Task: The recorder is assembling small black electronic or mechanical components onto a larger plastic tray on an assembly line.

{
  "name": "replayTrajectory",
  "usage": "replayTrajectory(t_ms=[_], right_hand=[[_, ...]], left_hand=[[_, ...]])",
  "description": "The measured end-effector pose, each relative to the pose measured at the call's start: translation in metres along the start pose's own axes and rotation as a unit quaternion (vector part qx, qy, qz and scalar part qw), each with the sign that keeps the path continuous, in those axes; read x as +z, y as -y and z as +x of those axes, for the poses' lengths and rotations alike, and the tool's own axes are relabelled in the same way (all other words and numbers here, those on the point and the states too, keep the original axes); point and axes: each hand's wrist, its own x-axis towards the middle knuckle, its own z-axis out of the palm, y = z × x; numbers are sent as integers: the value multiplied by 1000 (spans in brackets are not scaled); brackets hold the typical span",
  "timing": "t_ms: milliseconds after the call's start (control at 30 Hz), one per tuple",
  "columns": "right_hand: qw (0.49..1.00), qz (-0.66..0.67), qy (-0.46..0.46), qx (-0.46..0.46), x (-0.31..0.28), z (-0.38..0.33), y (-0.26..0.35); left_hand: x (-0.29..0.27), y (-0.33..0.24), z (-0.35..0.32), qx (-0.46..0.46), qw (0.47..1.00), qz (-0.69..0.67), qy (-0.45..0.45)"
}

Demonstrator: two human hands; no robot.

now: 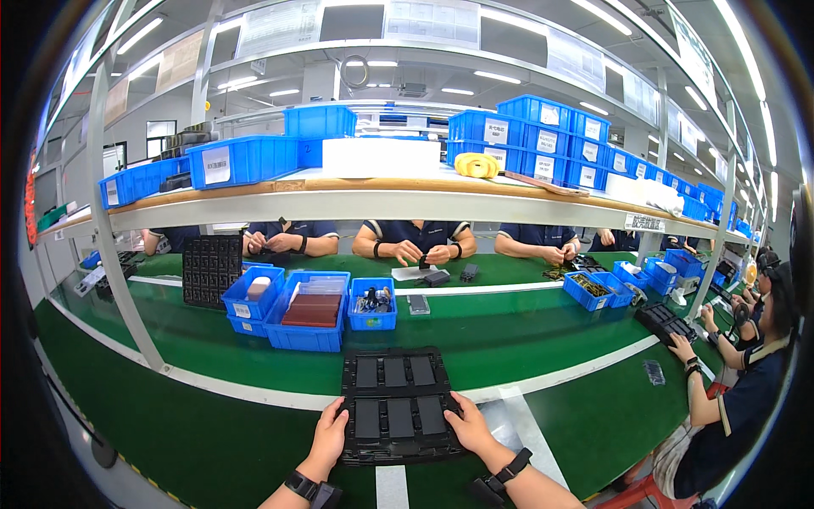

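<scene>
A black plastic tray (348, 377) lies in front of me at the near side of the green bench. Its pockets hold two rows of flat dark grey rectangular pieces (396, 372). My left hand (328, 431) grips the tray's left edge, thumb on the rim. On the opposite edge my right hand (470, 427) holds it the same way. The undersides of both hands' fingers are hidden by the tray. A black band circles each of my wrists.
Beyond the tray stand blue bins: one with reddish-brown sheets (312, 310), another with small metal parts (373, 320). An upright black tray (211, 271) stands behind them. A shelf (407, 201) crosses above. Co-workers sit opposite; a person (746, 373) works at my right.
</scene>
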Motion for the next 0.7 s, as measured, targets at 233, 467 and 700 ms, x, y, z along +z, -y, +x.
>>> replayTrajectory(t_ms=[233, 467, 700], right_hand=[[1000, 4, 6, -5, 2, 0, -8], [999, 33, -10, -6, 3, -6, -10], [999, 6, 33, 42, 1, -5, 23]], left_hand=[[1, -5, -4, -19, 1000, -20, -1], [-1, -7, -8, -9, 1000, 20, 0], [-9, -39, -17, -167, 976, -136, 5]])
